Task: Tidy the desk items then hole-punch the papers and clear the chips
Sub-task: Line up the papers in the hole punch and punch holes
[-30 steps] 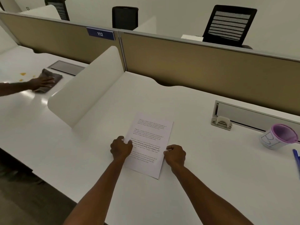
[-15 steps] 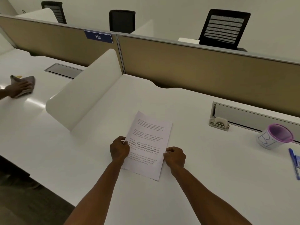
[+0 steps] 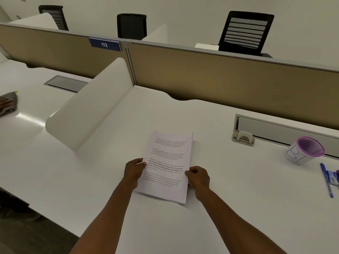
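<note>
Both hands hold a thin stack of papers (image 3: pixel 167 165) by its long sides. Curled fingers of the left hand (image 3: pixel 134 170) pinch the left edge, and the right hand (image 3: pixel 199 176) grips the right edge the same way. These papers are flat white sheets with small black print, lying on the smooth white worktop (image 3: pixel 238 208) in front of the person, with the far end lifted a little.

Off to the right, a small grey hole punch (image 3: pixel 243 138) with a rounded top sits beside a long grey slot (image 3: pixel 286 128) in the worktop. Further right stands a round white cup (image 3: pixel 302 153) with a purple rim and blue marks drawn on its side. Near the right edge lies a thin blue pen (image 3: pixel 327 180). A curved white divider (image 3: pixel 89 107) stands on the left. Past it, another person's hand (image 3: pixel 6 104) rests on a soft grey cloth (image 3: pixel 11 101).
</note>
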